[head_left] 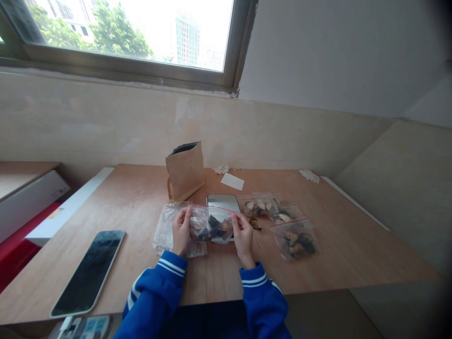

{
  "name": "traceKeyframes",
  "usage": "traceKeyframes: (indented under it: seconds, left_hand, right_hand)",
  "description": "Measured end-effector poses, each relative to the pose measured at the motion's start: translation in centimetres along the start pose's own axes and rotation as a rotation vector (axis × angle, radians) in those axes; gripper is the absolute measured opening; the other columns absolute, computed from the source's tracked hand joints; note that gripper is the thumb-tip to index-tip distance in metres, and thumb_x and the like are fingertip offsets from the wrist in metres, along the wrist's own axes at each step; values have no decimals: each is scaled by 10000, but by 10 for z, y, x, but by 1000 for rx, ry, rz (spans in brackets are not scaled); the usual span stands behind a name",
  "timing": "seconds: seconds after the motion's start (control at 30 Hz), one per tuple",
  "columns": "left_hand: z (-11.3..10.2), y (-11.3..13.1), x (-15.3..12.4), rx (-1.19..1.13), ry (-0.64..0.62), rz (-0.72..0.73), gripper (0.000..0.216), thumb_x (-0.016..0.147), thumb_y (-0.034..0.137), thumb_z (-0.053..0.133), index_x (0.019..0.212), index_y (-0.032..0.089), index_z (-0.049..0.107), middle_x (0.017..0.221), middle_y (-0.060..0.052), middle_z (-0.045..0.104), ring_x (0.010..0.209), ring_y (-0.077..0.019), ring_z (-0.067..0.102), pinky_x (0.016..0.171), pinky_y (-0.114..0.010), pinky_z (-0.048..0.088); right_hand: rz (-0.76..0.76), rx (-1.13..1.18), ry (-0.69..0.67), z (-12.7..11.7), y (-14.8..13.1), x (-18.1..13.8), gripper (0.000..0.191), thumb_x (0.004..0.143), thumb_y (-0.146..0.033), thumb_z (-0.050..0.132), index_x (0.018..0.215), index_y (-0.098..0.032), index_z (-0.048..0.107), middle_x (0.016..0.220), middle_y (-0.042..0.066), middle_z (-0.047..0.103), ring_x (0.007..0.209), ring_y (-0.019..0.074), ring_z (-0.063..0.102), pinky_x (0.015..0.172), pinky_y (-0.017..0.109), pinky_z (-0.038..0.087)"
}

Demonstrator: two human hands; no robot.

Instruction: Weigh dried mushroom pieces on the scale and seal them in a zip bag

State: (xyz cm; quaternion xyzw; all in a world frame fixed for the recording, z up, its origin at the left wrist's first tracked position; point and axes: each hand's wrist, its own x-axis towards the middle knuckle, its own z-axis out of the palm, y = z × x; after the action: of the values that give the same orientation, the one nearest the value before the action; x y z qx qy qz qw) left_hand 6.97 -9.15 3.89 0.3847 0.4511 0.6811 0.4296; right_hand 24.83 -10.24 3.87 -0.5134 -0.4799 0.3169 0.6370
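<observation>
A clear zip bag [213, 228] with dark and brown dried pieces inside, possibly dried mushrooms, is stretched between my two hands. My left hand [181, 231] pinches its upper left corner. At the upper right corner, by the red zip strip, my right hand [243, 237] grips it between thumb and fingers. Behind and partly under the bag lies a flat silver-topped device [223, 201], perhaps a small scale. A stack of clear plastic bags [164, 228] rests beside my left hand. Just right of my right hand lies a loose brown piece [254, 223].
Several filled zip bags [296, 239] lie at the right. An opened brown paper pouch [185, 172] stands behind, near a white card [232, 181] and crumpled tissue [221, 169]. A large smartphone [90, 270] lies front left. The table [339, 254] meets the wall below a window.
</observation>
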Motion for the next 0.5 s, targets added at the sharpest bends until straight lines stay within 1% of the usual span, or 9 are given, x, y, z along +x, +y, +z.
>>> traceKeyframes:
  seconds: [0.07,0.13,0.23,0.37,0.5]
  left_hand:
    - [-1,-2,0,27,-2,13,366,840,510,642,914,154,683,827,-26,680,765,-161,612,682,-238,480]
    - [-1,-3,0,56,7,23,367,828,517,651,895,158,694,827,-31,685,789,-177,613,707,-252,482]
    - [-2,-4,0,89,20,38,358,811,514,671,868,162,705,819,-34,689,789,-181,612,715,-258,478]
    - [-4,-3,-2,102,35,12,370,778,520,700,864,161,716,807,-38,694,762,-180,619,656,-252,473]
    - [-6,-2,-3,96,11,-27,384,782,532,691,882,162,717,809,-44,693,762,-185,626,605,-244,474]
  right_hand:
    - [-12,-6,30,0,3,1,388,855,-535,614,911,-157,680,801,83,737,731,213,693,642,304,541]
    - [-20,-13,62,-1,4,1,371,845,-531,628,871,-162,663,788,75,731,732,207,692,671,310,547]
    - [-8,-15,75,-1,3,2,373,850,-532,621,865,-161,651,765,69,726,707,199,685,650,301,543]
    - [19,-19,76,-3,0,1,409,865,-550,587,903,-151,667,750,71,728,658,192,667,576,282,513]
    - [-6,4,90,-3,1,1,383,865,-533,589,877,-159,667,736,65,719,678,195,670,631,302,533]
